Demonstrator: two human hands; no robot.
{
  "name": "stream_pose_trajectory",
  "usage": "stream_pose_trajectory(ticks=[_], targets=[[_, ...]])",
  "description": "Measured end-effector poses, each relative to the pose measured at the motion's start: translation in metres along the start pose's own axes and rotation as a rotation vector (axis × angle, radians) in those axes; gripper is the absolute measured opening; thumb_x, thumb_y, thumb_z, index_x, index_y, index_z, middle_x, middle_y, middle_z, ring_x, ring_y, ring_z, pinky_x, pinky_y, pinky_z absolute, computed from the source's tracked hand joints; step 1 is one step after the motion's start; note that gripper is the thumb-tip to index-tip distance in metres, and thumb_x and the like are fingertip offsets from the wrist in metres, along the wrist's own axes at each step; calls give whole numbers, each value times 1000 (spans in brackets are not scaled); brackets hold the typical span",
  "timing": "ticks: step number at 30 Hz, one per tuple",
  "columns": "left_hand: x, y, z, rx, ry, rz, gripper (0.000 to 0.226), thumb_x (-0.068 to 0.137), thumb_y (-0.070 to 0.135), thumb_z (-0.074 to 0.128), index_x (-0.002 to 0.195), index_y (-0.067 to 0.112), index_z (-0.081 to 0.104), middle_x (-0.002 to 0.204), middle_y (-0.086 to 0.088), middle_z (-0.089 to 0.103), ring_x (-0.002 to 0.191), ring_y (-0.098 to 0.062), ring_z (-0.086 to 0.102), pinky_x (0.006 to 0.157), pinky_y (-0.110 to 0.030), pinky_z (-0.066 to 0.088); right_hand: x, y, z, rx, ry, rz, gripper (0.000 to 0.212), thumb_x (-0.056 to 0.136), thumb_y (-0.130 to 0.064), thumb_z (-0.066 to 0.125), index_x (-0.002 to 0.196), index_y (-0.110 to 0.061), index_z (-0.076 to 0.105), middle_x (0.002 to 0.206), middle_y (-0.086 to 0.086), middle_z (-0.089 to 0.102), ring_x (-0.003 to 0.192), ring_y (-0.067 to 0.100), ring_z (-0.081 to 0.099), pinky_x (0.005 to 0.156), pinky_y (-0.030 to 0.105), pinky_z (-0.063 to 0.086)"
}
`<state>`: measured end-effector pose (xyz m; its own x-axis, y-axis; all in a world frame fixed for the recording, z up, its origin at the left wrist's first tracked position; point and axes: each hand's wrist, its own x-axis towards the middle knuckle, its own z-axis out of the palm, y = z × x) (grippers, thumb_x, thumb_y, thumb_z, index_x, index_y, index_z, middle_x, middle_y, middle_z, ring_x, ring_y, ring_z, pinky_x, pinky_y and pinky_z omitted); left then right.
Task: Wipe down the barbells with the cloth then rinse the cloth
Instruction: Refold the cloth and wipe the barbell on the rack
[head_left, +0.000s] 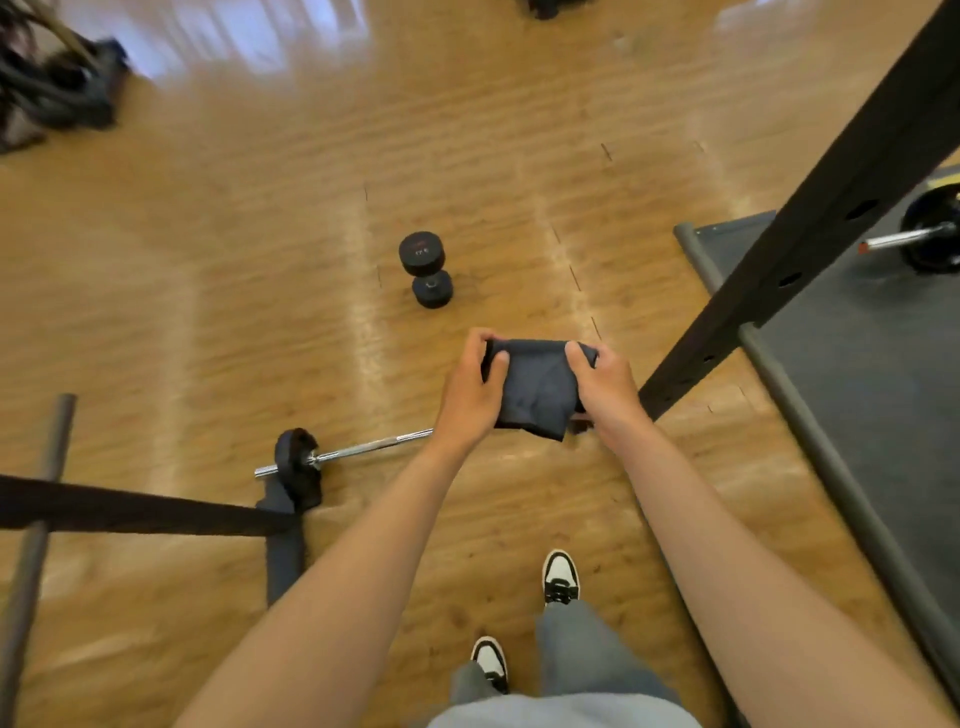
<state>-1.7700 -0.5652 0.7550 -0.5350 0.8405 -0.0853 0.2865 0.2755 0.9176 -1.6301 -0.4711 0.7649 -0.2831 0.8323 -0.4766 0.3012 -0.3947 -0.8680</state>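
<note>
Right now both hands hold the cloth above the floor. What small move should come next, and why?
Probably lower the cloth to the chrome bar of the barbell lying on the floor just below the left hand. Both that hand and the right hand pinch the folded cloth, so it looks ready, and it touches no bar yet. That bar is the nearest one.

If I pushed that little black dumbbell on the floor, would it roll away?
Probably a bit: the dumbbell has round ends and lies on a smooth wooden floor, so a sideways push could roll it. It looks solid and heavy for its size, so it likely wouldn't go far.
</note>
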Motion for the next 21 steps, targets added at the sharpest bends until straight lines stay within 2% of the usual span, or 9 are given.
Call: stream_pose_trajectory(ticks=[2,4,6,8,11,15,18,21], targets=[[21,-6,-10,-63,33,-125,8,106,32,54,110,25,53,99,5,67,91,-14,66,77,-39,57,24,-11,20,28,-37,49,21,107,-36,54,100,-17,58,95,2,68,85,19,69,53,28,56],[39,-12,-20,-148,36,-261,15,105,34,58,112,21,58,105,1,71,97,-14,70,85,-43,60,47,-21,39,57,-94,101,22,105,-41,57,103,-20,62,98,1,72,88,17,72,62,33,59],[54,-18,-32,-240,60,-323,17,106,31,56,113,16,63,106,2,74,97,-10,71,85,-35,60,63,-30,57,87,-189,112,27,100,-43,64,111,-19,65,102,-1,76,92,15,74,67,33,59],[73,-25,-45,-307,115,-359,20,108,27,53,114,13,66,104,3,76,92,-3,72,79,-24,58,81,-39,73,84,-289,108,35,93,-40,75,119,-20,65,109,-2,76,99,15,74,69,30,59],[111,-38,-63,-340,216,-408,21,108,29,52,112,13,67,100,3,74,82,1,71,69,-18,55,115,-51,97,20,-362,71,40,90,-25,80,125,-19,63,115,2,75,104,19,73,72,32,61],[180,-47,-82,-349,232,-395,25,108,35,51,98,17,64,91,1,70,78,-5,66,66,-22,52,163,-83,128,-23,-330,-15,25,97,-18,72,121,-17,67,109,2,77,99,16,74,66,27,59],[238,-40,-98,-360,157,-355,33,108,41,50,103,13,66,99,-8,72,87,-15,67,72,-32,52,195,-118,146,-27,-284,-3,13,101,-24,66,114,-21,70,106,-1,78,99,15,74,68,27,59],[287,-25,-113,-368,120,-315,37,108,43,49,104,10,65,98,-7,71,85,-14,66,74,-33,52,227,-155,158,-24,-235,29,11,104,-29,60,107,-24,70,102,-3,77,96,14,73,71,30,60]])
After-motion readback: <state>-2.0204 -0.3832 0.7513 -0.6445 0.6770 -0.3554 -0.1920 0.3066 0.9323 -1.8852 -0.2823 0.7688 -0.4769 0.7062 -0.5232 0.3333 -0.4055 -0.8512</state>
